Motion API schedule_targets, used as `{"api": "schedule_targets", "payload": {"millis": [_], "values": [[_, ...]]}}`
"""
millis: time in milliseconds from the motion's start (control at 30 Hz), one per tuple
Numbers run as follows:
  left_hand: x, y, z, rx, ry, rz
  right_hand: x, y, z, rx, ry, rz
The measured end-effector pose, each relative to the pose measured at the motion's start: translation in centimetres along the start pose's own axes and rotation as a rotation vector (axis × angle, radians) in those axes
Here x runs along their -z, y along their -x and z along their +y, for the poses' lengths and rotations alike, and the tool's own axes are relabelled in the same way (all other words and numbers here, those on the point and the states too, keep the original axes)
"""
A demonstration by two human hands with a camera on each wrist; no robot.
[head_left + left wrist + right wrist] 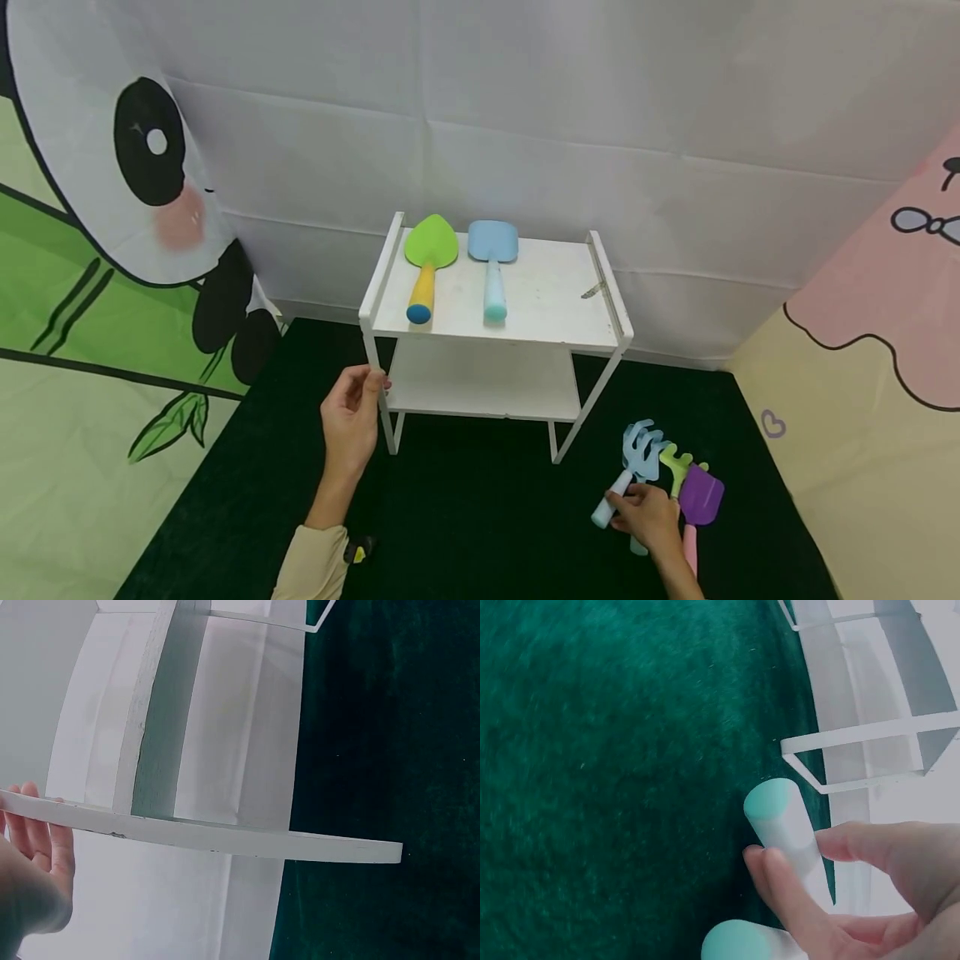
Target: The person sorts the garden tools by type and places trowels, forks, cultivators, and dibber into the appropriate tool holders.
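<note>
My left hand (351,421) holds the left front leg of a small white two-tier shelf (480,379); the left wrist view shows its fingers (61,855) against that white bar. At the lower right, my right hand (647,515) pinches the pale blue handle of a blue toy hand rake (641,450) between thumb and fingers. In the right wrist view that handle (787,817) has a mint end. A second mint-ended handle (739,943) lies close below it. Beside the right hand are a green toy rake (678,462) and a purple toy shovel (702,496) with a pink handle.
On the top tier lie a green toy trowel (432,243) with a yellow handle and a blue toy shovel (493,242). Dark green cloth (480,517) covers the surface under the shelf. A white fabric wall (525,167) stands behind, with printed panels at both sides.
</note>
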State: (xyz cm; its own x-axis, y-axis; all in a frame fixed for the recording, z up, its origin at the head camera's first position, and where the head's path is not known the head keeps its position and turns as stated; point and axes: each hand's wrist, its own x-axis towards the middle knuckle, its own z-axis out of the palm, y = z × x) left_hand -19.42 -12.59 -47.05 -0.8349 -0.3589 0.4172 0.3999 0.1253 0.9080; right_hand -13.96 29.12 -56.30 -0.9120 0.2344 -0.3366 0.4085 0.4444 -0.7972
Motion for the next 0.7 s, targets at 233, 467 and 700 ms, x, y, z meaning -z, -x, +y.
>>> {"api": "schedule_targets", "payload": {"millis": [233,467,700], "values": [[0.2,0.0,-0.6,-0.029,0.001,-0.003,0.2,0.3,0.3,-0.039,-0.105,-0.036],[0.0,0.0,-0.3,-0.006,-0.017,0.002,0.6,0.6,1.0,-0.064,-0.180,-0.087],[0.0,0.0,-0.3,0.006,-0.003,-0.001,1.6,1.1,1.2,-0.098,-0.250,-0.158]]}}
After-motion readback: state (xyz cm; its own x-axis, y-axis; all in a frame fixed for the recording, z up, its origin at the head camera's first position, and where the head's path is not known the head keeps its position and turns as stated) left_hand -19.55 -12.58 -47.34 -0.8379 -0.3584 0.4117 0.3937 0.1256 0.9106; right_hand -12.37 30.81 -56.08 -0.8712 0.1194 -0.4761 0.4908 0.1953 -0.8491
